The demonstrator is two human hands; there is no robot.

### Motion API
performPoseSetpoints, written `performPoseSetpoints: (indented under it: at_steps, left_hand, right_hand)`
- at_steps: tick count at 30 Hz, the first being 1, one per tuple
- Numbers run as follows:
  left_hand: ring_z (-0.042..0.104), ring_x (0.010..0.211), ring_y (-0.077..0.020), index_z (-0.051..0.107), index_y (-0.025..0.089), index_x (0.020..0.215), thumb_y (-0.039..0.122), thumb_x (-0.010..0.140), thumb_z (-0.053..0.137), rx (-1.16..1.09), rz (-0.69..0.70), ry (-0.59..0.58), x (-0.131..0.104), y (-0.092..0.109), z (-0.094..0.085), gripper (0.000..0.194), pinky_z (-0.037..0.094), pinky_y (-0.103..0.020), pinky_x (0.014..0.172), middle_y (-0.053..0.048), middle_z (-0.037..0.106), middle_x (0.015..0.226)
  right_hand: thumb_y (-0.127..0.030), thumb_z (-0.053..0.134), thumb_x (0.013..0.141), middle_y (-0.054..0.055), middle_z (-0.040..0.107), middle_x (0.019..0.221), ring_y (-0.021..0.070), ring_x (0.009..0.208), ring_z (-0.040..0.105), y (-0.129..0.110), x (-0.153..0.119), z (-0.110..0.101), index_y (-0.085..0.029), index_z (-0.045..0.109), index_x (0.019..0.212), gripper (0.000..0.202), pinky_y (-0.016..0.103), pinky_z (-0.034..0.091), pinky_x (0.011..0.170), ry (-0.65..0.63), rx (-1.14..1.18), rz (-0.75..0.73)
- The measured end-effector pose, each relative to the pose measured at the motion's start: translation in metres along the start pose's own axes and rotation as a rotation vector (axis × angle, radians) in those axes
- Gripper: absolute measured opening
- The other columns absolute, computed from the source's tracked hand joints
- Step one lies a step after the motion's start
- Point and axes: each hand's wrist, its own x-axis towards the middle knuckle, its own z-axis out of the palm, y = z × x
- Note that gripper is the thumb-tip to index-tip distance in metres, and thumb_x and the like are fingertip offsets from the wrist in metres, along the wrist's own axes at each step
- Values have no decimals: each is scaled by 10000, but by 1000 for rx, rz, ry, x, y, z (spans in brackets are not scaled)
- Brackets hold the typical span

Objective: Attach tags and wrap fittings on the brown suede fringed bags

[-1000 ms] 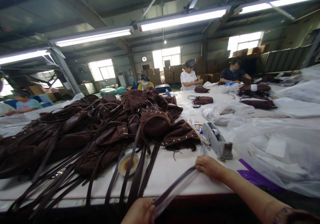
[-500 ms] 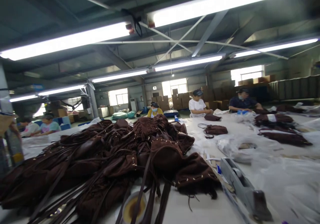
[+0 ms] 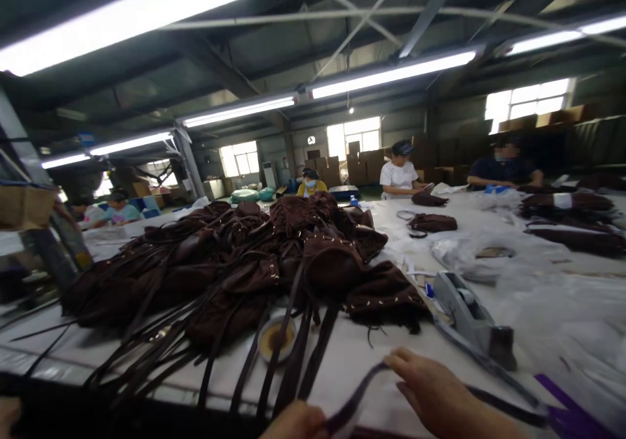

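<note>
A white-topped table (image 3: 355, 354), heavily laden around a grey tape dispenser (image 3: 469, 315).
Left of the dispenser spreads a large heap of dark brown bags (image 3: 205, 289), long straps trailing to the near edge, some across a small bowl (image 3: 276, 341); a dark strap (image 3: 496, 367) curves just beside the dispenser's near side, crumpled clear plastic (image 3: 528, 302) lies to its right, and brown pouches (image 3: 434, 222) sit beyond it.

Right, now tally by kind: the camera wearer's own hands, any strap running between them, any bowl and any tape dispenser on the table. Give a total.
Left hand and right hand: 2
Strap: 1
Bowl: 1
Tape dispenser: 1
Total: 5
</note>
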Motion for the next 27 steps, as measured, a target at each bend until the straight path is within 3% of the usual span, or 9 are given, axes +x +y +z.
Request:
performPoseSetpoints:
  at_steps: [2,6,9,14,17,19,22,24,27]
  left_hand:
    - [656,667,-168,729,204,765,450,929,505,-62,7,-92,-2,5,14,371,500,-254,643,-18,743,735]
    - [665,678,-174,752,230,792,300,898,466,10,163,-209,4,24,17,314,475,-241,639,-17,759,752]
    - [649,659,-185,749,230,756,242,858,482,238,150,-128,3,27,2,287,443,-254,617,-36,749,714]
    - [653,675,-179,736,212,780,297,906,455,305,70,-33,-4,-2,-30,319,442,-249,623,-45,755,754]
    - [661,668,-160,711,193,744,304,917,445,224,47,-80,3,-15,-39,336,459,-232,633,-39,758,755]
    - [662,656,-156,704,184,727,298,912,459,192,60,-124,11,-13,-40,327,464,-231,632,-43,759,746]
    - [644,637,-157,718,201,727,276,893,502,216,140,-151,24,4,-36,282,459,-240,631,-30,748,716]
    - [628,631,-159,726,230,741,247,878,533,262,220,-182,31,20,-32,238,451,-248,628,-11,734,700]
    - [630,702,-200,727,242,765,270,887,582,428,342,-71,39,36,-28,192,466,-293,685,-41,720,740]
  right_hand:
    - [-135,522,800,103,641,1321,242,1121,650,-37,-7,-1,-271,589,1325,546,310,482,916,-41,142,-159]
    - [-240,564,832,71,738,941,241,842,693,-64,-14,5,-214,714,911,172,299,476,719,-222,133,-136]
    - [-282,549,883,41,717,809,212,761,663,-34,-14,4,-215,663,732,201,295,432,676,-161,110,-47]
    - [-328,483,946,48,682,764,215,762,645,38,-15,-5,-218,603,702,293,316,446,710,-47,50,36]
    - [-286,461,942,80,711,839,244,795,674,47,-15,-2,-219,653,765,270,344,475,726,-50,-39,86]
    - [-196,464,896,123,721,1095,265,900,695,31,-13,1,-214,704,995,260,367,502,790,-26,-67,63]
    - [-122,518,794,140,552,1447,282,1180,621,-14,-10,2,-211,545,1384,598,380,484,966,17,34,-106]
    - [-168,545,807,119,633,1346,254,1158,630,-40,-5,3,-220,590,1327,524,332,492,942,-25,135,-206]
    - [-272,474,924,66,744,906,206,823,694,-51,3,9,-220,707,917,239,272,483,718,-24,96,-168]
